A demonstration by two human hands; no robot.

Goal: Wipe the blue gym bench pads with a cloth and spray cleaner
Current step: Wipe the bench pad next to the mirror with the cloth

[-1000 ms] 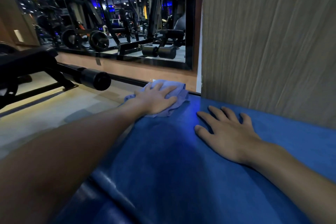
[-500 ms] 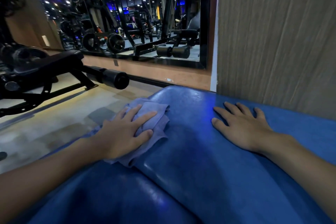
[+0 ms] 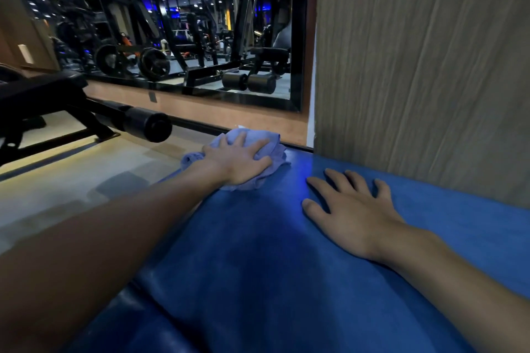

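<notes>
The left hand (image 3: pixel 238 160) lies on the cloth (image 3: pixel 274 149) at the far left corner of the pad (image 3: pixel 258 252). The right hand (image 3: pixel 352 218) rests flat on the pad to its right. A wall panel (image 3: pixel 415 66) stands behind the pad, with a mirror (image 3: pixel 172 37) left of it.

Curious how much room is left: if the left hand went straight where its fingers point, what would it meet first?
The left hand, on the cloth, is at the far end of the blue pad. Straight on it would leave the pad and probably meet the brown wall under the mirror; depth unclear.

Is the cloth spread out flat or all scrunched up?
Scrunched up. The purple cloth sits in a wrinkly bunch under the left hand, at the far end of the blue bench pad.
</notes>
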